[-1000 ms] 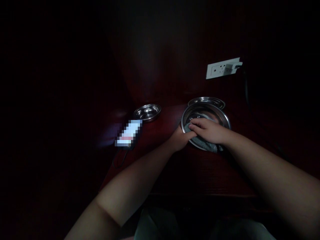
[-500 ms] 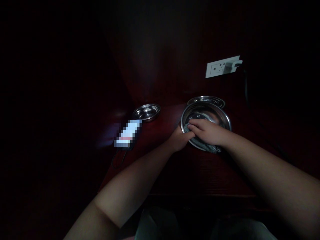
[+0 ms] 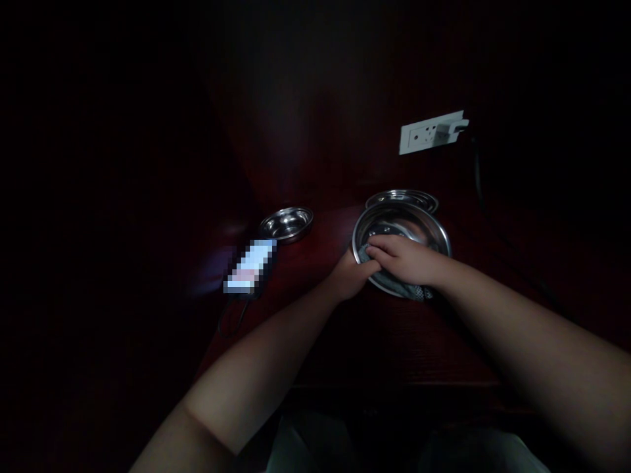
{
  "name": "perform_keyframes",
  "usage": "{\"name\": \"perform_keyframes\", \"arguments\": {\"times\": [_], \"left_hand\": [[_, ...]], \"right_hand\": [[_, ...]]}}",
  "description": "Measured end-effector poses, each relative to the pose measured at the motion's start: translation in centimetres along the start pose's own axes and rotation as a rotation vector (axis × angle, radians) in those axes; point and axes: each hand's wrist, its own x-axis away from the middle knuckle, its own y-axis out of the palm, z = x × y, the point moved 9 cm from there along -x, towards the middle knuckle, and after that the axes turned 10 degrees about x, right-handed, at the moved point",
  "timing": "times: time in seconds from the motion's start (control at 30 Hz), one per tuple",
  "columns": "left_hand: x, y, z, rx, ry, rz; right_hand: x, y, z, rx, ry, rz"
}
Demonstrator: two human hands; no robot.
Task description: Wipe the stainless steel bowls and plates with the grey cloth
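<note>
A shiny metal bowl (image 3: 434,230) is tilted toward me on the dark red table. My left hand (image 3: 352,274) grips its near left side, with the thumb over the rim and the other fingers hidden behind the bowl. Inside the near left part, my right hand (image 3: 409,259) presses a grey-green cloth (image 3: 394,284) against the metal, fingers closed over it. A checkered edge of the cloth hangs over the front rim. Right behind this bowl sits another shallow metal dish (image 3: 401,196), partly covered by it.
A small metal bowl (image 3: 286,225) stands to the left on the table (image 3: 389,348). In front of it a lit phone (image 3: 250,266), its screen pixelated, leans with a cord loop below. A white wall socket (image 3: 431,133) holds a plug, and a cable hangs beside it.
The whole view has shifted slightly, so things sit a little further left. Both hands keep the same hold on bowl and cloth, with hardly any visible movement.
</note>
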Motion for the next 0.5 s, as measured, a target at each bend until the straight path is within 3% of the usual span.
{"name": "perform_keyframes", "arguments": {"times": [0.5], "left_hand": [[-0.01, -0.12, -0.08, -0.004, -0.003, 0.018]], "right_hand": [[0.00, -0.15, -0.21, -0.013, -0.028, 0.003]]}}
